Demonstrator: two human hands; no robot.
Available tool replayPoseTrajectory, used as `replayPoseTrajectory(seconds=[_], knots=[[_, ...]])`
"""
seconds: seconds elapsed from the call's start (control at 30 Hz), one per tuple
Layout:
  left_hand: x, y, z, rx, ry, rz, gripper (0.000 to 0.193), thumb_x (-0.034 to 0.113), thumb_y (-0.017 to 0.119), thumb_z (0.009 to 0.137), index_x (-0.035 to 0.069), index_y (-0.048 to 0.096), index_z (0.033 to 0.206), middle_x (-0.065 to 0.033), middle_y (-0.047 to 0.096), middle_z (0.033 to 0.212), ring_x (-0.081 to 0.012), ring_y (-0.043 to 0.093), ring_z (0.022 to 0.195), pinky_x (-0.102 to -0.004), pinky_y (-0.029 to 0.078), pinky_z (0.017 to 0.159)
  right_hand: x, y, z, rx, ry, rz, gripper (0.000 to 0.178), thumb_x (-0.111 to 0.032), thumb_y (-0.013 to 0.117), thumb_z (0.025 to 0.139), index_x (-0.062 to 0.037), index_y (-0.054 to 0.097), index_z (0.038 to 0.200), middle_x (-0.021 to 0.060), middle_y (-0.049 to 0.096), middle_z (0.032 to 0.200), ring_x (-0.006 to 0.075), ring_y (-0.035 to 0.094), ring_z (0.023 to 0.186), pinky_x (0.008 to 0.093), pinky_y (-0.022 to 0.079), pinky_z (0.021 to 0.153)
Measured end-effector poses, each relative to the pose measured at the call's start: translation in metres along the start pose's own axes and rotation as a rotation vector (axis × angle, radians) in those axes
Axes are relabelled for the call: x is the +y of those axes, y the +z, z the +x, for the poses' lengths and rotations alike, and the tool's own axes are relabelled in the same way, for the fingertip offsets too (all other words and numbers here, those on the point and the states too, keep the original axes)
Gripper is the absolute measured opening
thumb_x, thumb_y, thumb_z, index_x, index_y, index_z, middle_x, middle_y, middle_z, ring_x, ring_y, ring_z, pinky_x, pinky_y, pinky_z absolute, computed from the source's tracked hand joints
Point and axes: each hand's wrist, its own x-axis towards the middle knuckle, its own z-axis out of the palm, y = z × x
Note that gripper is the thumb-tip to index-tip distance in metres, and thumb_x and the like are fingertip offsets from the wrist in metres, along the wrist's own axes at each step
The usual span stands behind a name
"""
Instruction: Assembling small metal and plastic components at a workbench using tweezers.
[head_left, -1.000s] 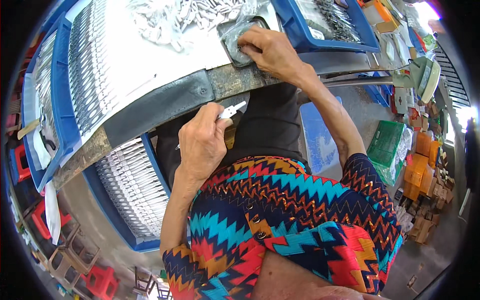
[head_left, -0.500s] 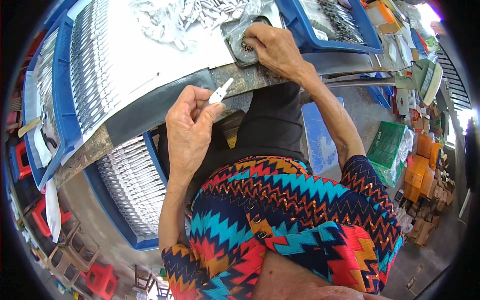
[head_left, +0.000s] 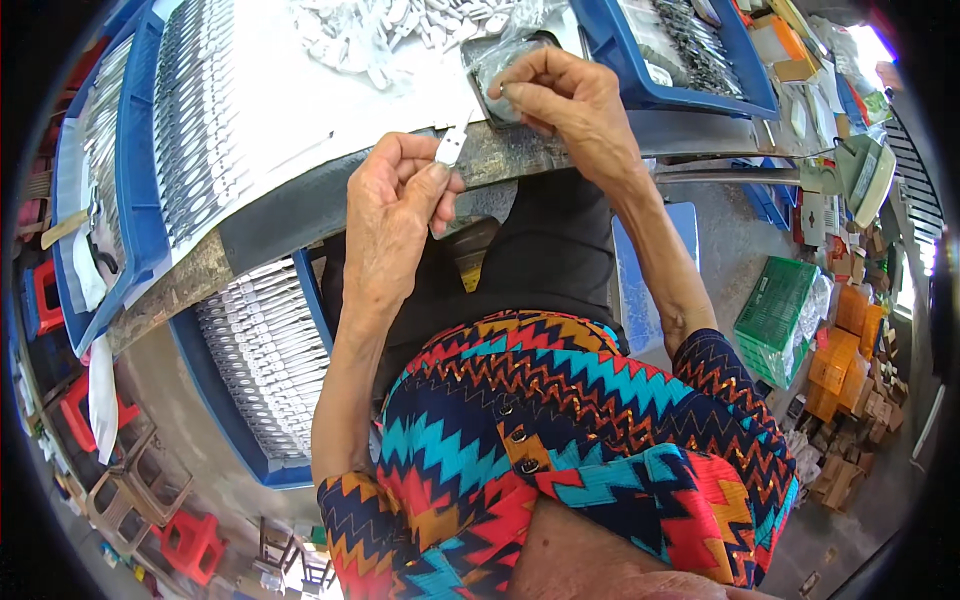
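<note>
My left hand (head_left: 395,215) pinches a small white plastic piece (head_left: 452,146) between thumb and fingers, raised to the worn front edge of the workbench (head_left: 250,225). My right hand (head_left: 565,100) rests over a small grey tray (head_left: 492,62) on the bench, fingertips pinched together on something tiny I cannot make out. Just beyond lies a loose heap of white plastic parts (head_left: 400,25) on the white bench top.
Blue trays with rows of metal parts: one on the bench left (head_left: 130,170), one below the bench (head_left: 255,360), one at the back right (head_left: 690,50). A green crate (head_left: 775,315) and orange boxes (head_left: 840,360) stand on the floor right; red stools (head_left: 190,545) lower left.
My left hand has risen from lap height to the bench edge with the white piece. My right hand shifted slightly and closed its fingertips over the grey tray.
</note>
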Motion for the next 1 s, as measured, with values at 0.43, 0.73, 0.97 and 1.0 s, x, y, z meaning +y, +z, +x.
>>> replayPoseTrajectory(seconds=[0.43,0.73,0.97,1.0], knots=[[-0.005,-0.002,0.008,0.042,-0.012,-0.077,0.011,0.0,0.048,0.086,-0.005,0.048,0.096,-0.0098,0.06,0.071,-0.0062,0.049,0.053,-0.0186,0.04,0.046,-0.007,0.024,-0.011,-0.026,0.14,0.305,0.01,-0.006,0.065,0.079,-0.0004,0.063,0.087,0.0004,0.059,0.07,0.0041,0.048,0.055,0.0164,0.035,0.048],[-0.003,0.003,0.008,0.105,0.023,0.054,0.009,0.003,0.052,0.087,-0.003,0.05,0.094,-0.0102,0.061,0.071,-0.0071,0.051,0.052,-0.0183,0.039,0.045,-0.004,0.036,-0.018,-0.048,0.218,0.419,0.014,-0.006,0.067,0.078,0.0004,0.06,0.09,0.0,0.058,0.068,0.0049,0.051,0.056,0.0167,0.037,0.049],[-0.005,0.008,0.007,0.134,0.08,0.207,0.006,0.001,0.051,0.088,-0.003,0.05,0.092,-0.0067,0.06,0.07,-0.0049,0.049,0.052,-0.0169,0.037,0.044,0.0,0.034,-0.018,-0.054,0.258,0.453,0.015,-0.005,0.067,0.079,0.0005,0.058,0.09,0.0013,0.058,0.067,0.0059,0.051,0.056,0.0172,0.035,0.047],[-0.005,0.01,0.008,0.147,0.088,0.241,0.005,0.001,0.051,0.088,-0.003,0.05,0.092,-0.0065,0.06,0.069,-0.0046,0.049,0.052,-0.0167,0.037,0.044,0.0,0.034,-0.018,-0.047,0.258,0.47,0.015,-0.005,0.066,0.079,0.0009,0.057,0.09,0.0016,0.058,0.067,0.0061,0.051,0.055,0.0173,0.035,0.046]])
